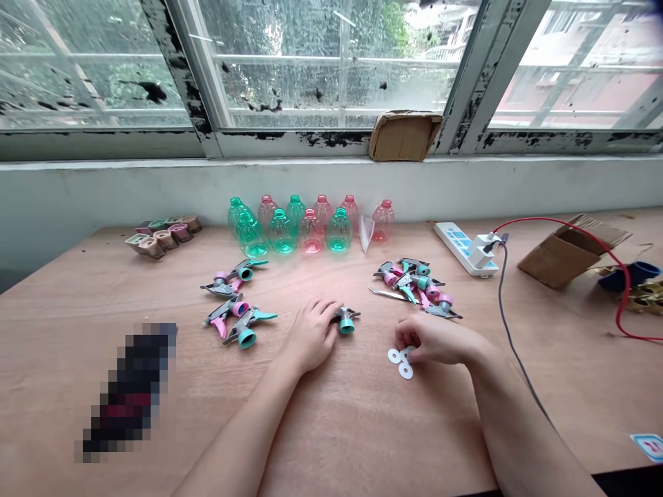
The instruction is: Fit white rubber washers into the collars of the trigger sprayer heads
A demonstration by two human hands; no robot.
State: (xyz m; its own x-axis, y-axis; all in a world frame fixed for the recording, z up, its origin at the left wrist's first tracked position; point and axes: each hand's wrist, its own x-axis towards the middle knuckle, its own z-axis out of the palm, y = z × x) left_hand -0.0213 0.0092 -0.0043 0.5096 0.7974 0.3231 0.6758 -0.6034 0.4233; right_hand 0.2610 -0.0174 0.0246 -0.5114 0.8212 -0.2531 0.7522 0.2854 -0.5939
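My left hand (pixel 311 335) rests on the wooden tabletop (pixel 362 421), its fingers curled over the grey body of a teal-nozzled plastic trigger sprayer head (pixel 345 321). My right hand (pixel 435 338) is a little to the right, with its fingertips pinching at a small stack of white flat ring washers (pixel 401 362). Several matching sprayer heads with pink and teal parts lie in a loose group (pixel 238 304) left of my hands. Another heap of them (pixel 417 286) lies ahead and to the right.
Teal plastic bottles (pixel 282 233) and pink ones (pixel 311 233) stand in rows at the back. A white power strip (pixel 463 248) feeds red and grey cables. Beyond it sits a torn cardboard box (pixel 564 255). A pixelated object (pixel 127 390) lies at the left.
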